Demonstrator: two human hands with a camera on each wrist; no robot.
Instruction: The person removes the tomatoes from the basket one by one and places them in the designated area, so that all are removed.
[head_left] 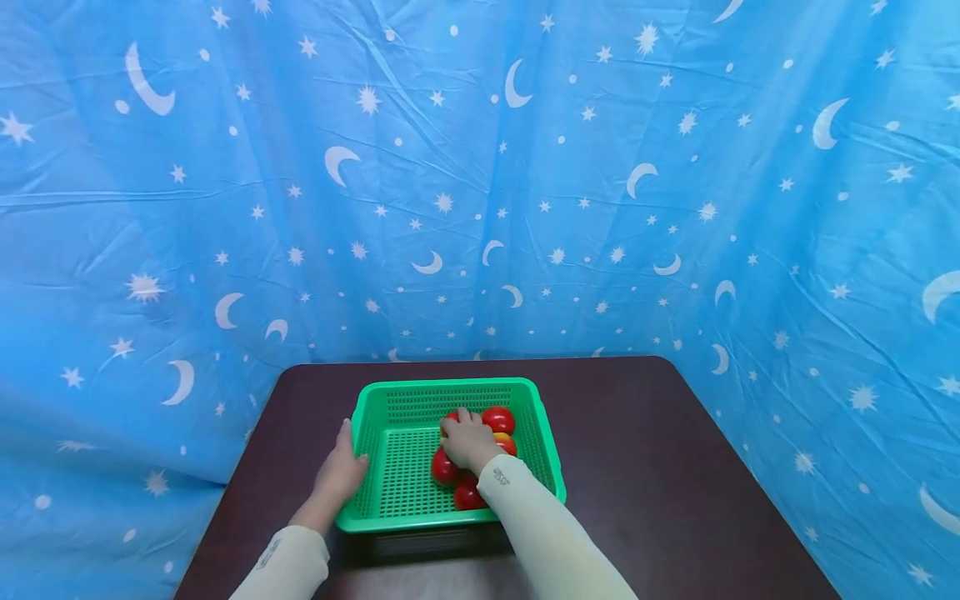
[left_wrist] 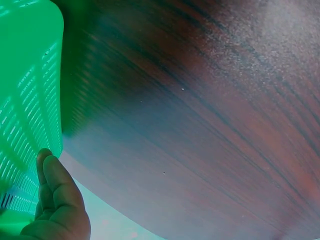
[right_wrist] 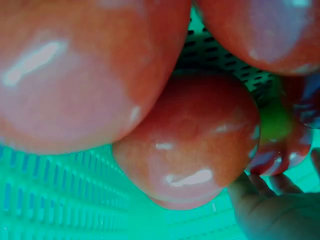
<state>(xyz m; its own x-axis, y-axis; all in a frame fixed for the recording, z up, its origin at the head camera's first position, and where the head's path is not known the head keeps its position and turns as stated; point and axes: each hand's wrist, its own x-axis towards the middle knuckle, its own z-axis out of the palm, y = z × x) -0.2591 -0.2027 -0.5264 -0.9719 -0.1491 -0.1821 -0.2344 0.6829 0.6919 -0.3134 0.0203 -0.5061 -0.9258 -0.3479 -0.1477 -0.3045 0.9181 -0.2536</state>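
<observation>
A green plastic basket (head_left: pixel 416 523) with slotted walls stands on the dark table. Several glossy red apples, one of them a red apple (head_left: pixel 498 420) at the back, lie in its right half. My right hand (head_left: pixel 471 443) reaches in among them and grips a red apple (right_wrist: pixel 274 159) with a green-yellow patch, partly hidden by the fingers. Closer to the right wrist camera is another apple (right_wrist: pixel 187 145). At the basket's left side my left hand (head_left: pixel 341 473) rests with its fingers straight along the outer wall; its thumb lies at the rim. The left wrist view shows those fingers (left_wrist: pixel 60 182) beside the slotted wall.
The dark wooden table (head_left: pixel 637 467) extends on both sides of the basket. Behind and around it hangs a blue curtain (head_left: pixel 480 208) with white moons and stars. The left part of the basket floor (head_left: pixel 408 467) shows bare green mesh.
</observation>
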